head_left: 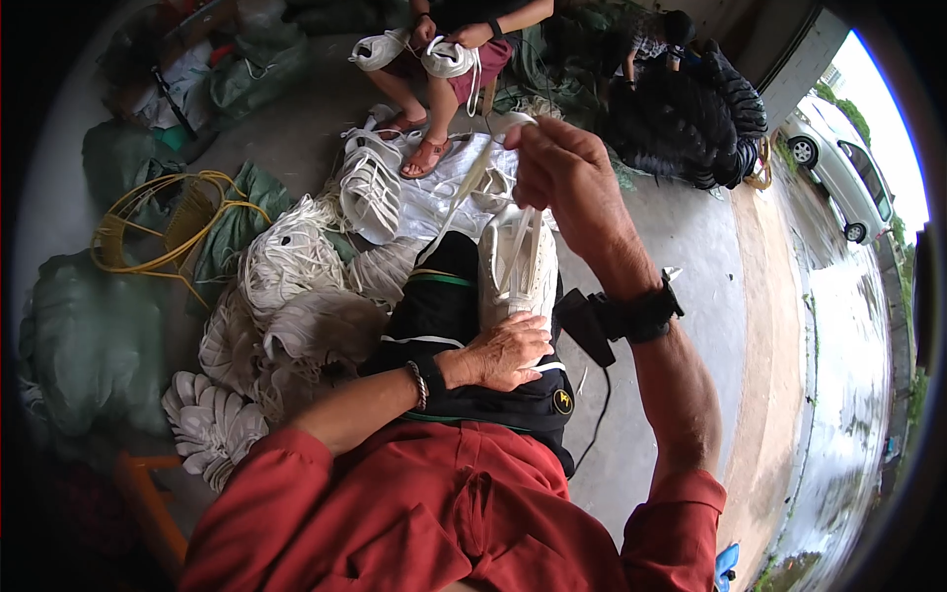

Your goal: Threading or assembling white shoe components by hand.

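Observation:
A white shoe upper (519, 266) rests on the dark cloth (444, 306) over my lap. My left hand (505, 353) grips its near end, fingers bent across it and the thumb side hidden. Above and beyond the shoe upper, my right hand (564, 168) is raised with its fingers pinched on a white shoelace (464, 192). The lace is drawn up taut from the shoe, and a loose length hangs down to the left. On my right wrist is a black strap with a box-like device (631, 314), and a dark cable runs below it.
Heaps of white shoe uppers (296, 257) lie to my left, beside a yellow wire-frame chair (168, 227) and green sacks (94, 345). Ahead, a seated person (444, 79) handles white shoe uppers. Another person bends over dark bundles (681, 118). A white car (838, 163) stands outside.

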Tool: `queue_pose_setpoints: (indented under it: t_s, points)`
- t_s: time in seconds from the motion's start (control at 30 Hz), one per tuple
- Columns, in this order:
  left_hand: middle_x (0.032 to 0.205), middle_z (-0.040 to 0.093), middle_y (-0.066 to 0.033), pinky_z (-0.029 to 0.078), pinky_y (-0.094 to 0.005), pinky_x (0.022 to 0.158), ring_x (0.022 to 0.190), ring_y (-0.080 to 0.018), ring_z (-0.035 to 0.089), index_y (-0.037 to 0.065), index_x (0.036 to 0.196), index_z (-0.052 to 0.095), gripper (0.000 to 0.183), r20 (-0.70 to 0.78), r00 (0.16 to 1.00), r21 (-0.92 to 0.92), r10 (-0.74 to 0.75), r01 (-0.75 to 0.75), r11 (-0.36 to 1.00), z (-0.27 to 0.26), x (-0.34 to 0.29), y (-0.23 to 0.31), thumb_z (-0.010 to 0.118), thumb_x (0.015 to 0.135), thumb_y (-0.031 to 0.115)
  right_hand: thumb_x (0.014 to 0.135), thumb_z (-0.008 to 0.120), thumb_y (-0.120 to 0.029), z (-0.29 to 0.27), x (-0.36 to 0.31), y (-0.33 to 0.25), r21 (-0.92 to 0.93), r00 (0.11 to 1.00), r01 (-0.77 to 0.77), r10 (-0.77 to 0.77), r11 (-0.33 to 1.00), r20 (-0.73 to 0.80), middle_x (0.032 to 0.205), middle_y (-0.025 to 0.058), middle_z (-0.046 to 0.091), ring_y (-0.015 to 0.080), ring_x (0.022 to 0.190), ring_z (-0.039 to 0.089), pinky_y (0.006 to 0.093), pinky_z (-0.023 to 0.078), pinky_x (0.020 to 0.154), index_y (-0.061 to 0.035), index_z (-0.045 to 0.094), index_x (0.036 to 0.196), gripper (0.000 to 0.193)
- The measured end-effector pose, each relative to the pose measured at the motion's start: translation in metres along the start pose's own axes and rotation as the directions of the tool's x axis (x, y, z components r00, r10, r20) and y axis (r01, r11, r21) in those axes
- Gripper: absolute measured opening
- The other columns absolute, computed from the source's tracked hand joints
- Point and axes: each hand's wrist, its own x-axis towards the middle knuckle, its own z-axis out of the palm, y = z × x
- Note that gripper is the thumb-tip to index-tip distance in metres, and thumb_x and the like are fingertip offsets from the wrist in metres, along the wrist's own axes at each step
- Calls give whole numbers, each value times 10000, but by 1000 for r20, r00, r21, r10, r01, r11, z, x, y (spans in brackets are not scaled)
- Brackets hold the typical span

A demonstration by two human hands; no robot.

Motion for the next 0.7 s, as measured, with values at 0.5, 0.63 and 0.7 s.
queue_pose_setpoints:
  t_s: [0.5,0.63,0.7]
  points:
    - [785,510,-114,424,-337,705,751,-235,519,0,919,544,224,-741,540,-248,-399,332,910,-73,18,-8,603,768,154,933,398,-197,10,-10,-39,50,993,74,-78,996,88,640,38,505,118,610,499,258,420,592,0,524,911,235]
    - [566,475,-38,433,-295,536,506,-155,506,8,837,558,256,-43,839,-533,-543,440,722,-101,32,-3,482,887,248,933,411,-261,6,-1,-34,-153,989,127,-112,980,101,708,59,590,127,685,552,260,425,663,6,531,936,293]
    - [552,467,-25,425,-279,507,476,-136,488,20,806,550,263,-37,846,-647,-531,385,658,-127,28,0,465,896,252,926,429,-322,-8,3,-31,-475,970,241,-226,847,89,787,87,631,135,753,575,252,425,728,28,532,987,370]
